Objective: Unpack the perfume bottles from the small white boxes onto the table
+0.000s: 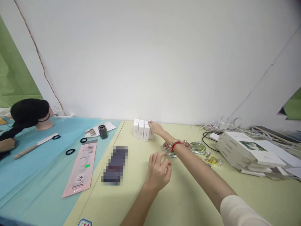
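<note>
Row of small white cartons (pixel 141 131), four visible, upright side by side at the back of the yellow-green tabletop (pixel 188 194), near the wall. Standing on end with narrow sides forward, likely to keep the row compact.

Right hand (pixel 155 128) at the rightmost carton, fingers over its upper part, probably steadying or lining it up; cannot tell if it's pinched. Right forearm crosses above glass bottles; beaded bracelet (pixel 169 146) and red cord bracelet (pixel 176 145) on that wrist.

Left hand (pixel 158 171) nearer, fingers loosely curled, apparently empty, left of the bottles; likely kept low so the reach stays unobstructed.

Right: round clear glass bottle (pixel 198 148), small amber bottle (pixel 213 160), then stacked white boxes (pixel 231 153), seemingly piled aside to save room.

Left: pixelated dark rectangle (pixel 115 164), pink packet (pixel 82 166) flat on blue sheeting (pixel 42 185), dark lidless-looking jar (pixel 102 132), mannequin head (pixel 44 122). Another person's hand (pixel 7 145) at far left edge.
</note>
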Action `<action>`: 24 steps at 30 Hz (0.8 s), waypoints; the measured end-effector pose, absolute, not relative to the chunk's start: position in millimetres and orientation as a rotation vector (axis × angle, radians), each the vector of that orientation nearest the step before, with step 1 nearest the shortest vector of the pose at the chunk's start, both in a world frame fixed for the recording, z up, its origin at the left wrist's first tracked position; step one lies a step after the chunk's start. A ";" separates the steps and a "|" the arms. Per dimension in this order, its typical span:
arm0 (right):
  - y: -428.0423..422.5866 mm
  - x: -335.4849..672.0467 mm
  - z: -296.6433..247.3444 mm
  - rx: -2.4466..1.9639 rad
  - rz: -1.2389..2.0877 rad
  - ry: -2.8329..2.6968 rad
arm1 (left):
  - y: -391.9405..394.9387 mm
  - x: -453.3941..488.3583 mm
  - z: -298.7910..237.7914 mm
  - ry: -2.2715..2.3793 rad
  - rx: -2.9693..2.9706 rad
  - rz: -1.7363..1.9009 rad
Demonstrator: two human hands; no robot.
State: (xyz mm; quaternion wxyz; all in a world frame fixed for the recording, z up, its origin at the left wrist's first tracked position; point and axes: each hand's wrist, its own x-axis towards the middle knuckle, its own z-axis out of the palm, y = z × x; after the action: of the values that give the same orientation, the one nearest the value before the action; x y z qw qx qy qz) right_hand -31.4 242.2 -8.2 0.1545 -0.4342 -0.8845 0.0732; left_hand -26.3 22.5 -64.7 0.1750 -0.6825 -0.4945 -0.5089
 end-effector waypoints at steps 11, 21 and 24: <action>221.8 -21.5 0.9 -1.401 0.270 -2.508 | 23.4 -30.7 -67.5 -1.493 -1.944 -1.413; 192.5 -16.7 18.7 -1.476 0.307 -2.534 | 32.7 -42.0 -81.4 -1.824 -1.961 -1.311; 182.0 -10.5 22.6 -1.466 0.304 -2.554 | 38.5 -48.2 -93.0 -2.065 -1.877 -1.276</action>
State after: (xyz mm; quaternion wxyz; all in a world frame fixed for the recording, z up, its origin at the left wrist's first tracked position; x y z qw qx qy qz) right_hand -10.5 182.0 22.6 0.0905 -0.4930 -0.8592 0.1023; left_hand -48.2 38.5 -93.0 0.0363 -0.6113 -0.6725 -0.4156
